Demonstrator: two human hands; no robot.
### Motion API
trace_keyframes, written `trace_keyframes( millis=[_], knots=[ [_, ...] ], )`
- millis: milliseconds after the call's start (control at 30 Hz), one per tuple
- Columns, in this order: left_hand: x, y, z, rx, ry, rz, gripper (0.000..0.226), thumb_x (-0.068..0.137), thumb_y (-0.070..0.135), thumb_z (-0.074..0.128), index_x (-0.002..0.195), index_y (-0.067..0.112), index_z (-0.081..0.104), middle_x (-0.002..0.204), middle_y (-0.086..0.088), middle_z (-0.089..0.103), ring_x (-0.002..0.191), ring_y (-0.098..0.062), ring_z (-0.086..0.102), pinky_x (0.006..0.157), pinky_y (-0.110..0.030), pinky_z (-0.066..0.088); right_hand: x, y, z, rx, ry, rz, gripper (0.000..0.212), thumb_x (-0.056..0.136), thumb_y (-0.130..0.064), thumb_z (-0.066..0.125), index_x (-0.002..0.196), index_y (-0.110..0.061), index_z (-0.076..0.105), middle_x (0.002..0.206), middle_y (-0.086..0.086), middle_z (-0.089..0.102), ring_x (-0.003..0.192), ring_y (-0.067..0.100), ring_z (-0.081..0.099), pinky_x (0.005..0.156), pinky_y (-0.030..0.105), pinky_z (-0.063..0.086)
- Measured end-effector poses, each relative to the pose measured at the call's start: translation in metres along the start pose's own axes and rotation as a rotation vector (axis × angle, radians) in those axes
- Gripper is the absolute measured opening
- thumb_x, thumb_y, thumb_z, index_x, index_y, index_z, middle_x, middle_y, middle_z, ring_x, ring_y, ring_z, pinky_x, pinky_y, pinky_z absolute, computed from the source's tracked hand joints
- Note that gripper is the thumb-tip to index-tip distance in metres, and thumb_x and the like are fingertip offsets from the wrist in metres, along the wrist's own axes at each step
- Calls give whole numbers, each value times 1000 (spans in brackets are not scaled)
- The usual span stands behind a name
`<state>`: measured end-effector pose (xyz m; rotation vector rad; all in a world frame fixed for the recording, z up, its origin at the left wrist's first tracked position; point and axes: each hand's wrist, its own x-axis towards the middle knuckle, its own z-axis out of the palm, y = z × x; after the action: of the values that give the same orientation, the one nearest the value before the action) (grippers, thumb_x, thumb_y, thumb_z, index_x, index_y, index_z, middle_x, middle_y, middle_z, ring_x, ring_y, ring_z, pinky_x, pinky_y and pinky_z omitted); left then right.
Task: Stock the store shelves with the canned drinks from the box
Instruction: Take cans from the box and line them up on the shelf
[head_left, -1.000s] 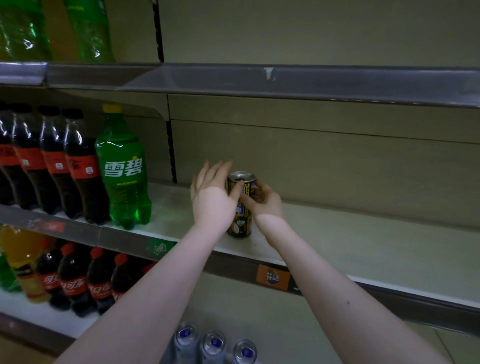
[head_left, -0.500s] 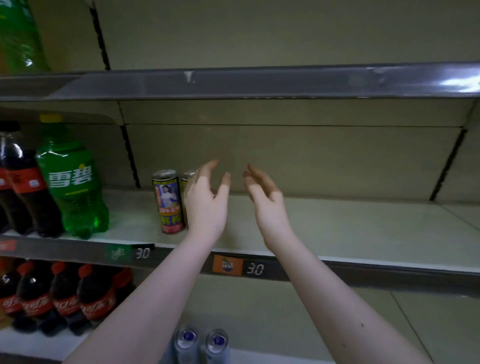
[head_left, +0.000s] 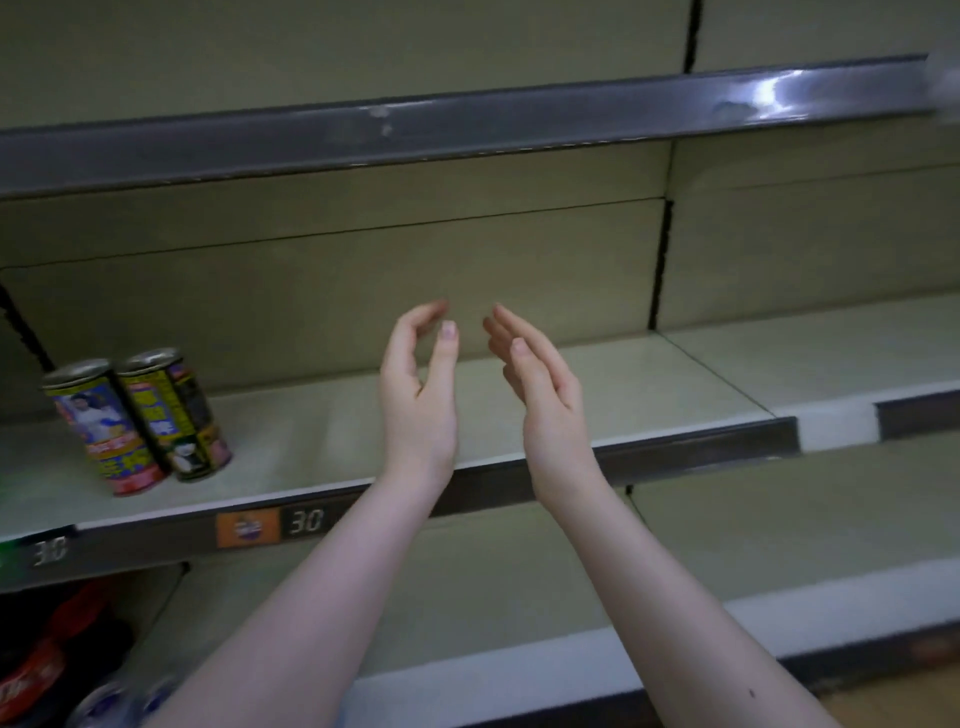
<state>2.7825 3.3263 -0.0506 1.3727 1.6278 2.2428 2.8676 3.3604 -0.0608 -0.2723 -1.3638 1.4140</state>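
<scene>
Two tall printed cans stand side by side at the left of the middle shelf (head_left: 597, 400): one with a red base (head_left: 101, 428) and one with a dark, yellow-lettered label (head_left: 176, 413). My left hand (head_left: 418, 395) and my right hand (head_left: 540, 395) are raised in front of the shelf, well to the right of the cans. Both hands hold nothing, with palms facing each other and fingers loosely curved. The box is out of view.
A grey shelf rail (head_left: 467, 130) runs overhead. Price tags reading 30 (head_left: 306, 521) sit on the shelf's front rail. Cola bottles (head_left: 36, 665) and silver can tops (head_left: 104, 701) show at the lower left. Bare shelving extends to the right.
My hands let go of the can on the shelf and pulled back, empty. The view swung right, so the cans now sit far left and the bottles have left the frame.
</scene>
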Motion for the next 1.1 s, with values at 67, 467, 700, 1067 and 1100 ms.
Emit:
trace_keyframes(
  millis=[67,467,700,1067,1100],
  knots=[
    [-10,5,27,-27,-39,11,23,89,26,48,109,17,56,112,8,61,111,-6,55,99,-19,41,-6,-10,-27,-17,37,-36,30,92,-25,42,118,-24,57,129,2,60,122,7,53,94,7,41],
    [-126,52,224,-155,-395,-65,21,89,26,50,108,21,58,113,5,62,111,-7,56,98,-21,42,-77,-94,-243,-144,424,-93,33,90,-29,41,118,-26,58,122,-6,63,118,7,57,101,20,43],
    [-236,86,337,-283,-618,-178,11,95,15,51,103,20,56,104,11,61,100,1,57,83,-8,43,-160,-143,-365,-288,631,-83,31,98,-22,39,124,-24,55,126,-4,61,120,7,54,104,23,42],
    [-378,86,392,-249,-846,-393,15,95,26,49,107,25,57,107,15,60,104,-6,57,89,-25,50,-282,-166,-476,-355,902,-49,32,100,-18,34,125,-21,53,126,-2,60,119,9,55,101,21,44],
    [-382,84,393,-243,-852,-406,15,95,27,48,106,25,58,106,15,60,105,-7,57,90,-31,50,-288,-164,-480,-362,927,-47,31,100,-18,34,123,-24,54,125,-4,60,119,8,55,101,21,44]
  ],
)
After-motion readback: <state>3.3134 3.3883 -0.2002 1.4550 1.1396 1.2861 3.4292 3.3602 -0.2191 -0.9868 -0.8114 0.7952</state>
